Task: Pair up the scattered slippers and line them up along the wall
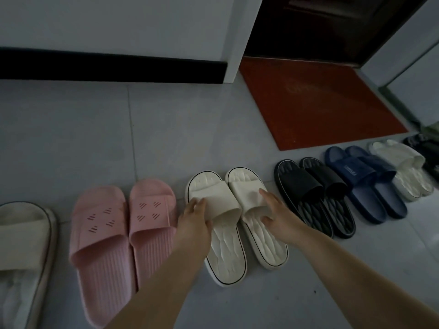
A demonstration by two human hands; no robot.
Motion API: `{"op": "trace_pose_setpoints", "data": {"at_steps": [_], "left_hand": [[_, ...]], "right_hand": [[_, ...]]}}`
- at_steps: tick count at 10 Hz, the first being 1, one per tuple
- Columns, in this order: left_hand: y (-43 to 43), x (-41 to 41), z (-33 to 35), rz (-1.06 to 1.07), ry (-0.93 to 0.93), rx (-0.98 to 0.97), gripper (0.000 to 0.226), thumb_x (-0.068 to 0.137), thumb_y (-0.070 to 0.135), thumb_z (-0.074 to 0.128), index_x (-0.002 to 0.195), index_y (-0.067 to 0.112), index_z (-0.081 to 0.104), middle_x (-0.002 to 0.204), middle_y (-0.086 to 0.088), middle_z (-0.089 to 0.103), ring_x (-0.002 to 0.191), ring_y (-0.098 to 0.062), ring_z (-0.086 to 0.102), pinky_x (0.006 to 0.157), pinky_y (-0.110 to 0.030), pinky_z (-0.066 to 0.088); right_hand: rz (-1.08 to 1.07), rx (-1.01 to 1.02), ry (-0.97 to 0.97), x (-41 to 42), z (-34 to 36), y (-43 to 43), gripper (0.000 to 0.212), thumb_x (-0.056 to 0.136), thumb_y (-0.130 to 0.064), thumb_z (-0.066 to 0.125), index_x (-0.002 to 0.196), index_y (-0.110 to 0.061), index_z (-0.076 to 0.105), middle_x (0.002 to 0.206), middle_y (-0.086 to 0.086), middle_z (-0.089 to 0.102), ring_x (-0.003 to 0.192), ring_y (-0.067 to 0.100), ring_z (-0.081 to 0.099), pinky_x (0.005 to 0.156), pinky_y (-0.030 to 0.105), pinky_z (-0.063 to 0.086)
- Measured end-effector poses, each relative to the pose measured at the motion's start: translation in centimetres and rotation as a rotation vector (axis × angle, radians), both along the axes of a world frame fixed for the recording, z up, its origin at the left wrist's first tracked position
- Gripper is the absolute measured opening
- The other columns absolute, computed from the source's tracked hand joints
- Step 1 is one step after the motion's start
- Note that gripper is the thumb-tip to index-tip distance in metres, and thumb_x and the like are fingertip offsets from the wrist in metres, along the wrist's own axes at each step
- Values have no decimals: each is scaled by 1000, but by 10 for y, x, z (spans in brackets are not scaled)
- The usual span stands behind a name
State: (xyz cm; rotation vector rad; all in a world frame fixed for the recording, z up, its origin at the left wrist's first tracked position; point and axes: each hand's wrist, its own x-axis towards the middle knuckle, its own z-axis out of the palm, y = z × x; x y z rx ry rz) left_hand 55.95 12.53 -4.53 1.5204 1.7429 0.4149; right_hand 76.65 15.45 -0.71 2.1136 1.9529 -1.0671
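Two cream slippers with a dark sole line lie side by side on the grey tiled floor. My left hand (196,213) grips the strap of the left cream slipper (224,252). My right hand (278,212) rests with fingers spread on the strap and footbed of the right cream slipper (263,243). To their left lies a pink pair (118,231). To their right follow a black pair (316,195), a blue pair (363,184) and a pale cream pair (403,169).
A single cream slipper (21,252) lies at the far left edge. Dark shoes (425,148) end the row at far right. A red doormat (316,100) lies before a dark doorway. A white wall with black skirting (107,67) runs behind.
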Motion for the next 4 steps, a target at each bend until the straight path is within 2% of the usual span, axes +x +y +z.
{"op": "trace_pose_setpoints", "data": {"at_steps": [1, 2, 4], "left_hand": [[-1, -6, -2, -10, -55, 19, 53, 91, 15, 48, 141, 11, 30, 153, -10, 24, 139, -24, 27, 113, -27, 20], [-2, -13, -1, -5, -100, 34, 51, 91, 15, 47, 140, 10, 34, 152, -10, 26, 140, -22, 26, 114, -26, 19], [-6, -12, 7, 3, -93, 8, 52, 93, 21, 46, 141, 13, 30, 152, -8, 26, 138, -21, 30, 113, -26, 24]], "right_hand": [[29, -4, -23, 0, 5, -5, 69, 92, -14, 49, 147, -29, 10, 157, -5, 10, 138, 21, 31, 104, 38, 41], [80, -14, -81, -6, 7, -5, 69, 91, -12, 50, 147, -26, 12, 156, -2, 12, 137, 21, 31, 108, 37, 36], [223, -119, -230, -9, 17, 0, 78, 91, -15, 50, 148, -30, -1, 158, 3, 1, 141, 26, 25, 111, 38, 32]]}}
